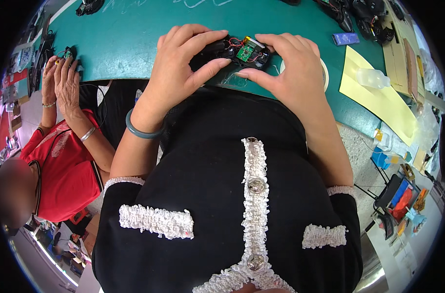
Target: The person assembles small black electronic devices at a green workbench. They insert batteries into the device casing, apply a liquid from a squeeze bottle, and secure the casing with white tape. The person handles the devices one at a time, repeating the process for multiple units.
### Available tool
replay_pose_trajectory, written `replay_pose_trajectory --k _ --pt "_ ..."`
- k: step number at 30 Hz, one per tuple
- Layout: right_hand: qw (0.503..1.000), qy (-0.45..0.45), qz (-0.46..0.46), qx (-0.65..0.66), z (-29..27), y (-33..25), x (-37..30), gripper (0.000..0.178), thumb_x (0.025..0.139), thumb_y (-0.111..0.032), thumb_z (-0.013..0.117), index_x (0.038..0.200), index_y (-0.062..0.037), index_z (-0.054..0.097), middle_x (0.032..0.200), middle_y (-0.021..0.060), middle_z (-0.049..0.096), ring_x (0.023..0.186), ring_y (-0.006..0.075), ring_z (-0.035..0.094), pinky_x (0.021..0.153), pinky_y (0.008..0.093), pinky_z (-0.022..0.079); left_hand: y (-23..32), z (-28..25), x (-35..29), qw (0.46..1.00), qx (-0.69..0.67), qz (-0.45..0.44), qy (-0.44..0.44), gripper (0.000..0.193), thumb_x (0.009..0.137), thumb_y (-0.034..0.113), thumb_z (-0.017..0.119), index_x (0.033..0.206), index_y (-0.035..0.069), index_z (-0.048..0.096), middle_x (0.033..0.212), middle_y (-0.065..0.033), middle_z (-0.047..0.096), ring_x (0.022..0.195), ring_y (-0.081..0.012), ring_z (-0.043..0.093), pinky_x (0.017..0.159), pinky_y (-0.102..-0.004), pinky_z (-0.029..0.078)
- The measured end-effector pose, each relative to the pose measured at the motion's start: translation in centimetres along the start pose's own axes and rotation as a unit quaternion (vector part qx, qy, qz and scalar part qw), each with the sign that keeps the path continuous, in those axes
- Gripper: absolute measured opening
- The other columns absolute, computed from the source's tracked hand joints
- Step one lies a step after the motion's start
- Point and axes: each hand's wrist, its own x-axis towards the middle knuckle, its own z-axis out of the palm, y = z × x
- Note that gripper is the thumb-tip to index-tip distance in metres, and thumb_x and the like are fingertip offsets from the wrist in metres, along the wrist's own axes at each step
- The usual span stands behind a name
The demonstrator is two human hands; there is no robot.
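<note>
A black plastic housing (262, 59) lies opened up at the near side of the green table. Inside it sit a small green circuit board (245, 53), thin red wires (235, 42) and a silvery cell with yellow tape (253, 42). My left hand (186, 61) grips the dark left end between thumb and fingers. At the other end, my right hand (288, 61) pinches the housing's right edge between thumb and forefinger. The underside and far left part are hidden by my hands. A white ring (324, 74), partly covered, shows behind my right hand.
Yellow paper (351, 73) bearing a translucent bottle (372, 78) lies to the right, beside a small blue box (345, 39). Black devices (371, 19) crowd the far right corner. On the left, a co-worker in red (71, 171) handles a small circuit board (68, 52).
</note>
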Motion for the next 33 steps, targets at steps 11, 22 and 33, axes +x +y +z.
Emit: replay_pose_trajectory --k 11,22,33 --pt "0.999 0.046 0.006 0.026 1.0 0.4 0.2 0.026 0.075 -0.028 0.075 0.091 -0.0091 0.068 0.076 0.003 0.065 0.074 0.0228 0.06 0.08 0.0388 0.041 0.2 -0.7 0.1 0.999 0.01 0.026 -0.033 0.041 0.076 0.02 0.074 0.116 0.011 0.066 0.107 -0.01 0.058 0.101 -0.027 0.055 0.09 -0.0366 0.041" --pt "0.997 0.08 0.006 0.016 1.9 0.0 0.0 0.013 0.075 -0.017 0.072 0.083 -0.009 0.067 0.071 0.0024 0.064 0.069 0.022 0.06 0.077 0.0364 0.042 2.3 -0.7 0.2 0.995 -0.085 -0.054 -0.023 0.053 0.067 0.015 0.08 0.115 0.005 0.062 0.1 -0.0104 0.051 0.092 -0.0244 0.055 0.082 -0.0317 0.047" --pt "0.995 0.092 0.015 0.019 1.9 -0.2 -0.1 0.012 0.074 -0.016 0.073 0.081 -0.0097 0.066 0.07 0.0016 0.064 0.066 0.0207 0.06 0.076 0.0346 0.042 2.5 0.0 -0.1 0.982 -0.175 -0.051 -0.052 0.049 0.069 0.019 0.081 0.109 0.0 0.059 0.105 -0.0119 0.057 0.097 -0.027 0.058 0.086 -0.0333 0.047"
